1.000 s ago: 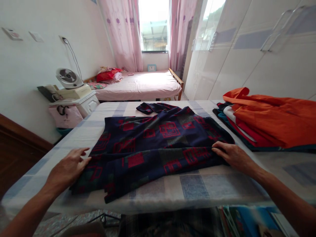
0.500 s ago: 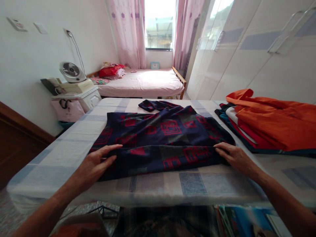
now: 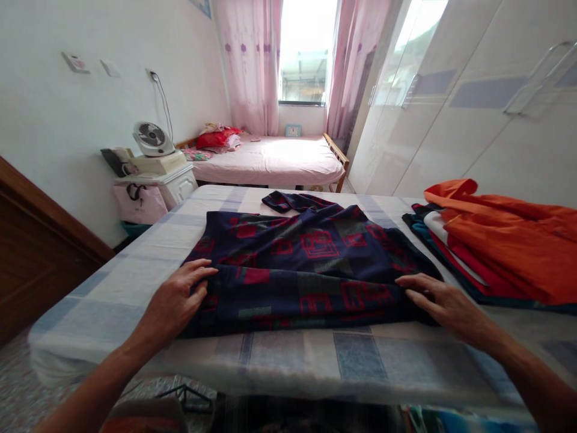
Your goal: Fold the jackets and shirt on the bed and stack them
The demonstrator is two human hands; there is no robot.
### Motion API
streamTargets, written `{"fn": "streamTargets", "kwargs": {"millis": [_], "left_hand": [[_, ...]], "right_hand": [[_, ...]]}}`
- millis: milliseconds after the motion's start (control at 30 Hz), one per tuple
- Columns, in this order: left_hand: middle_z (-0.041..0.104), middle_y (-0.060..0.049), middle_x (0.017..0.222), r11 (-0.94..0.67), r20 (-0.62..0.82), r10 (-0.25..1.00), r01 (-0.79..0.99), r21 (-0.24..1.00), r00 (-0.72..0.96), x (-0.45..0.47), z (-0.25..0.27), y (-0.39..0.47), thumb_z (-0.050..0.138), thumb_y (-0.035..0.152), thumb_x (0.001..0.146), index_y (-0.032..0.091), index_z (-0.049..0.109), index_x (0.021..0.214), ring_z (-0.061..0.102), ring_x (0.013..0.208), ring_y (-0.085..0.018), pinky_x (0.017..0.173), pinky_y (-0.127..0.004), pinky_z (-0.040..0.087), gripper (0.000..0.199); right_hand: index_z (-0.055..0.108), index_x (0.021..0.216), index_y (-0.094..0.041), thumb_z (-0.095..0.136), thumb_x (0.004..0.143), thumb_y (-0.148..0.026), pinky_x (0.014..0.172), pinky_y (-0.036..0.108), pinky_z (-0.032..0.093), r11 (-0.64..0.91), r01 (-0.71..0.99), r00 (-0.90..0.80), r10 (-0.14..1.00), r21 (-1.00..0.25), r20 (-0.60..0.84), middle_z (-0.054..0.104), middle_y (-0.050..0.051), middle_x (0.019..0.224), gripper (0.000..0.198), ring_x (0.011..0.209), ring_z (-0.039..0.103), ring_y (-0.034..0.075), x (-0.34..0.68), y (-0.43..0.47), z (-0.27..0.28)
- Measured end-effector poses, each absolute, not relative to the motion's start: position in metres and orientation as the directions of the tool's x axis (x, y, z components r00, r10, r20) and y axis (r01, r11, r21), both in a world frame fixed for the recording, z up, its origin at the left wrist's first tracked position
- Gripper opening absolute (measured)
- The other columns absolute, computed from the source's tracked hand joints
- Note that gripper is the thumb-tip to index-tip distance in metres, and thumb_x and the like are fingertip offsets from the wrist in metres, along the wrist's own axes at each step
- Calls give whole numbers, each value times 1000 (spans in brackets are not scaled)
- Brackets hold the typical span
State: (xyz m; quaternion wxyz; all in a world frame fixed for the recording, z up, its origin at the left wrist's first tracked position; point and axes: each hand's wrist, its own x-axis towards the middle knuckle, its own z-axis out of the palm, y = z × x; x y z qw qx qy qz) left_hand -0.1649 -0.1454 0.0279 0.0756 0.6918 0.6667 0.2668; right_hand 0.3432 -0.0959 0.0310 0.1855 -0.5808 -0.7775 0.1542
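A dark navy shirt-like garment [image 3: 288, 252] with red square patterns and grey patches lies spread across the bed in front of me. Its near part is folded over, leaving a long edge from side to side. One sleeve [image 3: 282, 201] sticks out at the far side. My left hand [image 3: 183, 294] rests on the left end of that edge, fingers bent slightly over the cloth and thumb apart from them. At the right end, my right hand [image 3: 435, 297] touches the same edge with its fingertips, its thumb a little apart.
A checked sheet [image 3: 135, 300] covers the bed. Folded clothes, topped by an orange garment [image 3: 518, 234], lie at right beside white wardrobe doors [image 3: 478, 126]. Beyond are a second bed [image 3: 288, 159], a window, and a small fan [image 3: 153, 138] on a cabinet at left.
The camera view has shifted, so the room sits lower and farther right. My left fingers are more bent than before. Both hands stay at the ends of the folded edge.
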Motion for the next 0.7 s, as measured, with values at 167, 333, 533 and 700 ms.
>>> {"fn": "streamTargets", "kwargs": {"millis": [167,333,533,700], "left_hand": [[59,-9,128,-226,357,926,937,267,121,-172,47,-94,40,33,85,19,69,104,54,119,-24,105,-38,39,38],[52,-15,137,-229,303,926,973,-20,224,-197,41,-7,40,29,86,12,59,123,45,127,-29,108,-43,34,45],[65,-12,119,-244,208,944,966,-87,257,-221,34,49,46,29,83,20,66,112,57,112,-29,96,-45,43,36],[70,-7,104,-316,153,934,947,-60,321,-226,33,59,41,28,87,22,71,88,63,94,-22,92,-37,45,30]], "right_hand": [[64,108,-25,45,86,-41,87,35,50,338,865,-270,936,-370,224,65,5,112,33,93,65,22,322,-53,54],[60,117,-17,41,87,-36,99,37,42,319,908,-236,925,-270,299,60,12,122,40,112,57,25,295,30,59],[48,133,-12,39,87,-50,101,53,35,-4,981,45,977,-192,208,47,18,139,60,126,45,34,284,124,41],[60,121,-16,40,84,-58,93,47,43,-5,959,37,993,-285,109,61,15,125,60,115,56,32,284,167,23]]}}
